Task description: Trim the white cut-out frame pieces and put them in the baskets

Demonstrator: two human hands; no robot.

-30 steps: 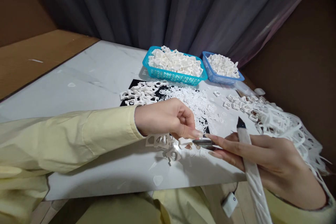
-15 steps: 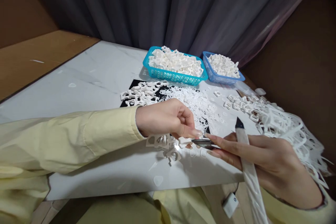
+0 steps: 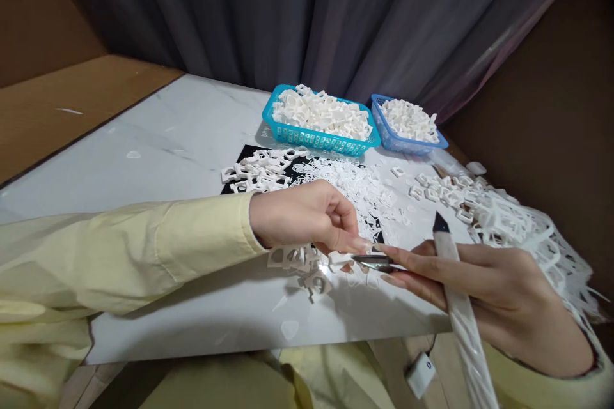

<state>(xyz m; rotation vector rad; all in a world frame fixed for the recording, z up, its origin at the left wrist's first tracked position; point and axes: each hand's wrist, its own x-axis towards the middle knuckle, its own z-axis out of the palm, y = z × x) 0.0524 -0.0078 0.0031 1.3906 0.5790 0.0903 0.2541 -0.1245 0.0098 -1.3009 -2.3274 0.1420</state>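
Note:
My left hand [image 3: 311, 214] is closed, thumb and finger pinching a small white plastic piece [image 3: 338, 259] above the table. Against the right side of that piece lies the dark metal tip of a bladed tool [image 3: 377, 262]. My right hand [image 3: 499, 287] is closed on this tool with thumb and fingers; its grip is mostly hidden. A white-wrapped rod [image 3: 455, 294] with a dark pointed end crosses in front of the right hand; I cannot tell whether it belongs to the tool. Loose white plastic parts [image 3: 316, 282] lie just below the left hand.
A teal basket [image 3: 316, 138] and a blue basket [image 3: 407, 143], both heaped with white parts, stand at the back. White scraps [image 3: 336, 176] cover a black mat [image 3: 247, 152]. Stringy white offcuts [image 3: 522, 230] pile at right. A small white box [image 3: 421, 374] hangs below the table edge.
Both hands have shifted very slightly right, and the metal tip has turned a little, catching more light. The white piece stays pinched in my left hand.

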